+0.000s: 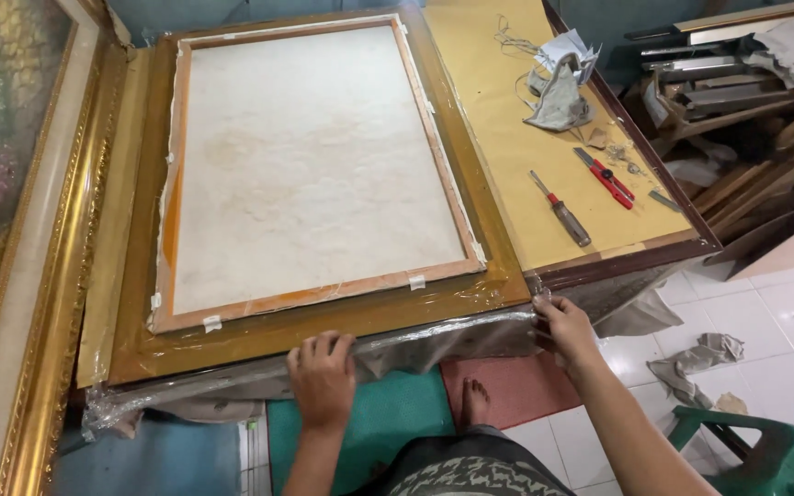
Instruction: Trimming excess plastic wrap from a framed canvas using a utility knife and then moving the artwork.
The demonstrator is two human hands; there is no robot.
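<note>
Picture frame (310, 326) lies face down on the table (507, 138), back of the canvas (314, 165) up, long axis running away from the person. Left hand (323, 377) presses flat, fingers spread, on plastic wrap (232, 372) at the near edge. Right hand (562, 326) pinches the wrap at the near right corner (screwdriver (561, 209) and cutter (605, 177) lie well apart).

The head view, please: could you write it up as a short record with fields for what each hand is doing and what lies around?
left hand: left hand presses clear plastic wrap on the near edge of the gold picture frame
right hand: right hand pinches the wrap at the frame's near right corner
frame: lies face down, canvas back up
worktop: screwdriver, red utility knife, grey rag
floor: green plastic chair, crumpled cloth
</note>
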